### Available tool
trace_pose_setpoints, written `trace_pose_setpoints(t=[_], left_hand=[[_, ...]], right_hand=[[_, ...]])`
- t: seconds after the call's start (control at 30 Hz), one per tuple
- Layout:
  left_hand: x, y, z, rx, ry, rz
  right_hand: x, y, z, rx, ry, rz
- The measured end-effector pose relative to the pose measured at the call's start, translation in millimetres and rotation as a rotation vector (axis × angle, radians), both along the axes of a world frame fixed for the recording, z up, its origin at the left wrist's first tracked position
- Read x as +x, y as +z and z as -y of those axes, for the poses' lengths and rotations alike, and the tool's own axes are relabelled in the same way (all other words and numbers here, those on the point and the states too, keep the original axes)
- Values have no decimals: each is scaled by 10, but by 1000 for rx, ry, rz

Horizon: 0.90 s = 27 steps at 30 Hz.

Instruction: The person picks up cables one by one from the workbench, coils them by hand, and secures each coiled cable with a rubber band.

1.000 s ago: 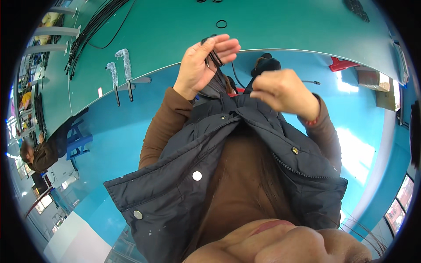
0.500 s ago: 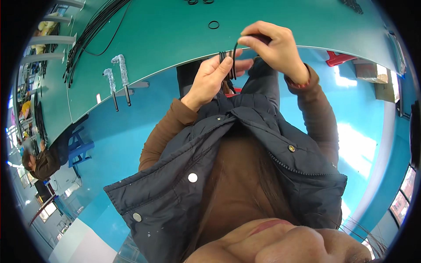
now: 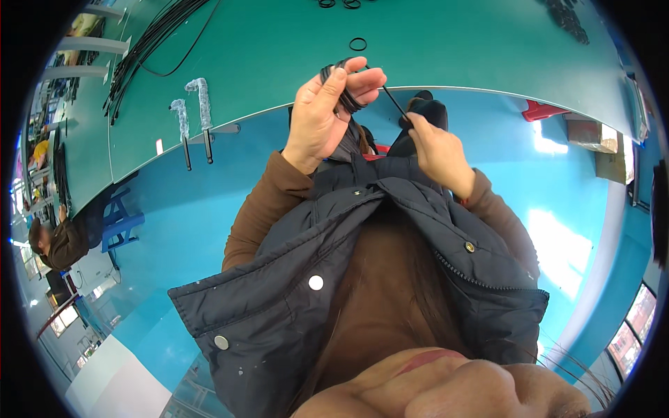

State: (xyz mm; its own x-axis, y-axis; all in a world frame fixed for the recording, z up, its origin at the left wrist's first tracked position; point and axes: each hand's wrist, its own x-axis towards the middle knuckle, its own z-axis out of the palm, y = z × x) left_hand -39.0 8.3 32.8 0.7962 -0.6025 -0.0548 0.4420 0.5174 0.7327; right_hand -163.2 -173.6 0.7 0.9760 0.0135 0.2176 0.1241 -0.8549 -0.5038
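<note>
Over on the left there's a bunch of black cables (image 3: 143,56) lying on the green counter (image 3: 272,49). Then the left hand (image 3: 322,115), grip clamped on a coiled black cable (image 3: 350,104) looped round its fingers, up near the counter edge. Next, the right hand (image 3: 440,150), grip pinched on that cable's straight strand. Cardboard boxes (image 3: 592,136) way over right.
</note>
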Motion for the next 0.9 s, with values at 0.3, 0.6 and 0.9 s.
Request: trace_pose_setpoints(t=[0.3, 0.6, 0.9], left_hand=[[-152, -237, 142, 232, -45, 337], [-197, -204, 97, 164, -156, 226], [-165, -261, 100, 212, -266, 204]], right_hand=[[290, 578, 100, -145, 254, 424], [695, 296, 79, 831, 177, -88], [744, 221, 27, 1601, 209, -496]])
